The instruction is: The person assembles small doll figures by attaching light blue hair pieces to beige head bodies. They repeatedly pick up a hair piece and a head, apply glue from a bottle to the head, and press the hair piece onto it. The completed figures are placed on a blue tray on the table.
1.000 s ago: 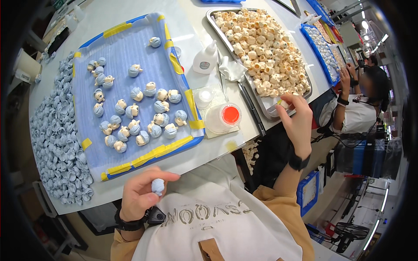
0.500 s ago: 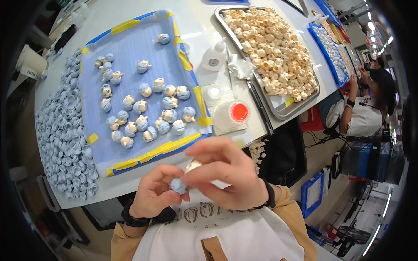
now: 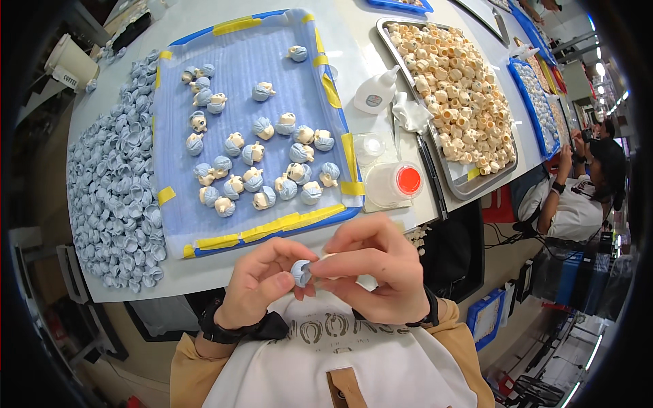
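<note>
In front of my chest, my left hand [image 3: 253, 291] pinches a small pale-blue hair piece [image 3: 299, 274], a hollow cup whose opening faces right. My right hand [image 3: 382, 275] is closed beside it, fingertips close to the cup's rim. A bit of a cream doll head [image 3: 329, 258] shows between those right fingers; most of it is hidden. Beyond my hands lies a tray lined with blue sheet [image 3: 272, 194], its edges taped yellow. Several cream doll heads with blue hair [image 3: 312, 192] rest on it, mostly in its middle and near part.
Loose blue hair pieces [image 3: 119, 190] form a big pile on the left. A metal tray [image 3: 469, 189] of cream heads stands at right. Between the trays are a white squeeze bottle [image 3: 375, 92], a clear jar with a red top [image 3: 393, 182] and a black tweezers-like tool [image 3: 432, 177]. Another person [image 3: 571, 194] sits far right.
Both hands have shifted slightly right in view, along with the whole scene. The blue piece has turned so its hollow shows, and the cream head is more covered by my right fingers.
</note>
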Demonstrator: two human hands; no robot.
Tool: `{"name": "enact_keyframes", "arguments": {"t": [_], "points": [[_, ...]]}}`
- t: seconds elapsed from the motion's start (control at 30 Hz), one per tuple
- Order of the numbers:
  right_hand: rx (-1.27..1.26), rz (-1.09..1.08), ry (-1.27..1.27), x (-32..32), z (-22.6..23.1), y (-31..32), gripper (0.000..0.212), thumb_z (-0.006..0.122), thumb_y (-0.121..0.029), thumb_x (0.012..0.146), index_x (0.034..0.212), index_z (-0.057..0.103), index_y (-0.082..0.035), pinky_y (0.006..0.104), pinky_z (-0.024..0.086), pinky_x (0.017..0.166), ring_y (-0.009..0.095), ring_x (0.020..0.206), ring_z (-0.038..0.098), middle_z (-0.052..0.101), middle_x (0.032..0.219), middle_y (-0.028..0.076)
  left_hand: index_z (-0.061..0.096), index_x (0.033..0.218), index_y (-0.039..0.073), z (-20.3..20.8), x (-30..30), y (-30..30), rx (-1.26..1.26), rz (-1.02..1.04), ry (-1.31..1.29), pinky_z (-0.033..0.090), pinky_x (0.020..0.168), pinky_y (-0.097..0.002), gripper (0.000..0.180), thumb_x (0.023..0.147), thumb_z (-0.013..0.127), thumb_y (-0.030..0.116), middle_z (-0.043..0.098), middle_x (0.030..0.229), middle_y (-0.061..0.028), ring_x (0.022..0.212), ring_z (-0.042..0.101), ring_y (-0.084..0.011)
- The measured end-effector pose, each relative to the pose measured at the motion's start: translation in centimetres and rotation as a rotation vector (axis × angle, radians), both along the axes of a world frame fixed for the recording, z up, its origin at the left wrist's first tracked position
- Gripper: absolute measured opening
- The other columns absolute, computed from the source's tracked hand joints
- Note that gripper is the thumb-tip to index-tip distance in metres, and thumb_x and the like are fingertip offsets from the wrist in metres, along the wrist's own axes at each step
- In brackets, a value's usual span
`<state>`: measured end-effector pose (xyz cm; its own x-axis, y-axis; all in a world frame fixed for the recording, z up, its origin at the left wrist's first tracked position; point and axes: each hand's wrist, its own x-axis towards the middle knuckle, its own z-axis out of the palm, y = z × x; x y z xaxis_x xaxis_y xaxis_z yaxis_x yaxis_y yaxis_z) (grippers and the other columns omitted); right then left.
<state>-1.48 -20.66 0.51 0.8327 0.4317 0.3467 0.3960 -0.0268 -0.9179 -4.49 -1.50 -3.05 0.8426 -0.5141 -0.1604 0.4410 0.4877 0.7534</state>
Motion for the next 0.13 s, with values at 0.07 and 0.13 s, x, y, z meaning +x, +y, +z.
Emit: {"name": "enact_keyframes", "arguments": {"t": [0.07, 0.13], "points": [[0.037, 0.008, 0.077, -0.27, 0.03, 0.41, 0.039, 0.065, 0.013, 0.064, 0.100, 0.060, -0.003, 0.0187, 0.051, 0.057, 0.015, 0.079, 0.059, 0.048, 0.106, 0.016, 0.044, 0.113, -0.002, -0.27, -0.14, -0.03, -0.023, -0.001, 0.011, 0.046, 0.065, -0.0268, 0.033, 0.085, 0.048, 0.017, 0.052, 0.104, -0.0120, 0.082, 0.055, -0.0159], [-0.037, -0.004, 0.053, -0.05, 0.00, 0.24, 0.037, 0.065, 0.012, 0.066, 0.098, 0.061, -0.005, 0.0177, 0.052, 0.059, 0.019, 0.085, 0.060, 0.047, 0.112, 0.018, 0.041, 0.116, -0.001, -0.05, -0.38, 0.09, -0.042, 0.020, 0.110, 0.047, 0.067, -0.0273, 0.037, 0.086, 0.049, 0.019, 0.052, 0.104, -0.0129, 0.082, 0.056, -0.0173]]}}
